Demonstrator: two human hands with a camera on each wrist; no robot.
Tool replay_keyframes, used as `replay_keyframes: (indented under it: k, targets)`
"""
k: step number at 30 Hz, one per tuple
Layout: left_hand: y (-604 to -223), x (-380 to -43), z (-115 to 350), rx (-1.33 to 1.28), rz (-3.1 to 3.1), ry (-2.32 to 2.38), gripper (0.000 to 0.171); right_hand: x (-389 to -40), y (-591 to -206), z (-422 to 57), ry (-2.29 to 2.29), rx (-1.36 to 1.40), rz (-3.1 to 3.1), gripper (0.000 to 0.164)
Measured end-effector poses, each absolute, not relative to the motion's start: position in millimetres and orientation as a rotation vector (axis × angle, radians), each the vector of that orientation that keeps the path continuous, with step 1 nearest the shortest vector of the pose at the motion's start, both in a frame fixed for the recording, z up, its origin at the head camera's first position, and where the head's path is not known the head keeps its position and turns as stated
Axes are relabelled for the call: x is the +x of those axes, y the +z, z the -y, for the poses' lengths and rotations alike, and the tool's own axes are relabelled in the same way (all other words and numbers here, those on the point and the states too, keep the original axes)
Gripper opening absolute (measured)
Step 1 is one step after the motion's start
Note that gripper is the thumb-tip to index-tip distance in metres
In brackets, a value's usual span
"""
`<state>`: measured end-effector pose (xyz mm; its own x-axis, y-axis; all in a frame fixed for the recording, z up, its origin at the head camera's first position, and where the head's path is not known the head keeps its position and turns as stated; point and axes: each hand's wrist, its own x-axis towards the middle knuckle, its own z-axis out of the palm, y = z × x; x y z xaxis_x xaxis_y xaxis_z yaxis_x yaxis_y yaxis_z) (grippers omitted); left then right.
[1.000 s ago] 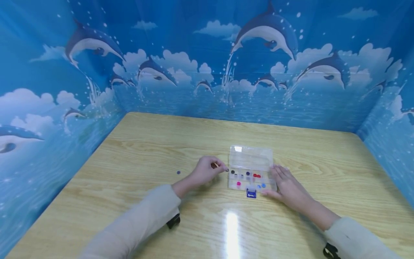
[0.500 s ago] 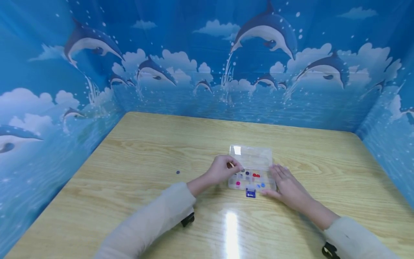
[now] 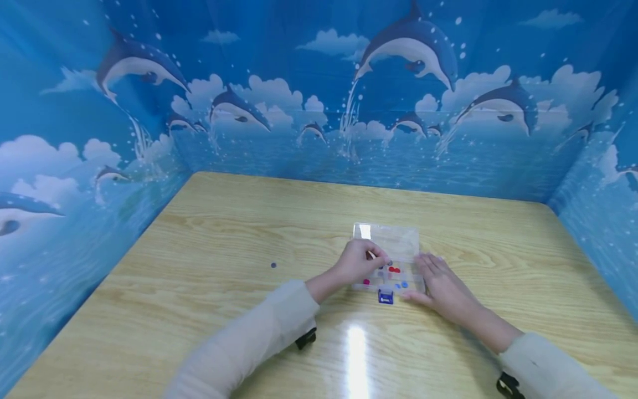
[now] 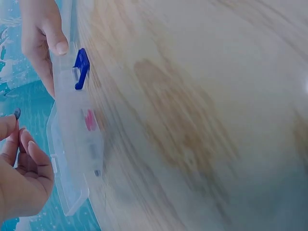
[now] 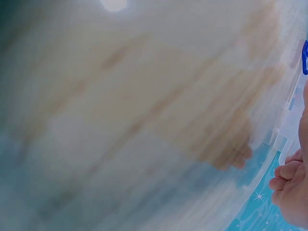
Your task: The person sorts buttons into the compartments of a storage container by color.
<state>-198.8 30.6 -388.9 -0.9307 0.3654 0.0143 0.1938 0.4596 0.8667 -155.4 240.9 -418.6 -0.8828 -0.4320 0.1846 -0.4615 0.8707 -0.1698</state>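
Observation:
A clear plastic compartment box (image 3: 360, 287) sits on the table with its clear lid (image 3: 394, 239) raised at the back and a blue latch (image 3: 386, 296) at the front. My left hand (image 3: 356, 261) pinches a small dark button (image 4: 18, 113) between thumb and fingertips, above the back row of compartments. Red buttons (image 3: 394, 270), a pink button (image 3: 366, 282) and blue buttons (image 3: 404, 285) lie inside; the left hand hides part of the back row. At the box's right end my right hand (image 3: 446, 291) holds it, thumb at the front edge and fingers along the side.
A lone dark button (image 3: 273, 265) lies on the wood-grain table (image 3: 224, 233), left of the box. A blue dolphin-print curtain (image 3: 299, 149) closes off the back and sides.
My left hand has moved right with the dark button, from beside the box's left edge to over its back row. The right hand has stayed at the right end.

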Motion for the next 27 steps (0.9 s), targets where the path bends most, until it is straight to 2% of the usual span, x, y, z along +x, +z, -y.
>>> replay_keyframes:
  k: [15, 27]
  targets:
    - [-386.1, -193.7, -50.1, 0.466, -2.541, 1.455, 0.009, -155.6, -419.0, -240.5, 0.291, 0.726, 2.863, 0.086]
    - [-385.8, -192.6, -65.8, 0.512, -2.645, 1.243, 0.01, -155.6, -420.3, -241.5, 0.298, 0.744, 2.836, 0.087]
